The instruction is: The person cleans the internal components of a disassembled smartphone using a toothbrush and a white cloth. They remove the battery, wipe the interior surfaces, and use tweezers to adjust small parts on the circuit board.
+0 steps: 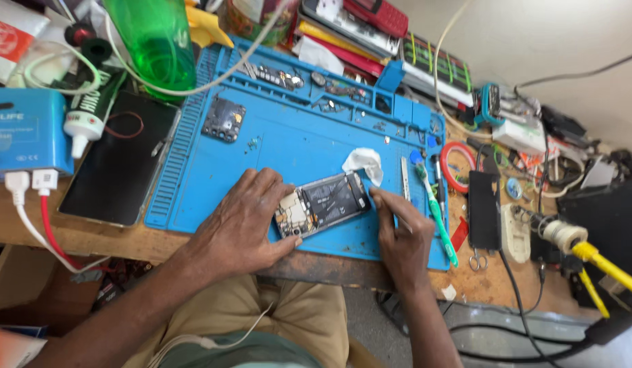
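An opened phone (320, 204) is gripped at its left end by the left hand (241, 225) and touched at its right by the right hand (401, 235), its long axis lying left-right, slightly tilted, on the blue mat (288, 146)

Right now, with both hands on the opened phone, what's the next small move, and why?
Probably pry gently at the battery's right end. The left hand pins the phone flat on the mat, and the right hand has its fingertip at that end.

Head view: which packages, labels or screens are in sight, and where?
Blue box: far left, rectangular, pale label on front.
Dark screen: flat black slab, left of the blue mat.
Glue tube: black-and-white, above that screen.
Red-and-white package: top-left corner.
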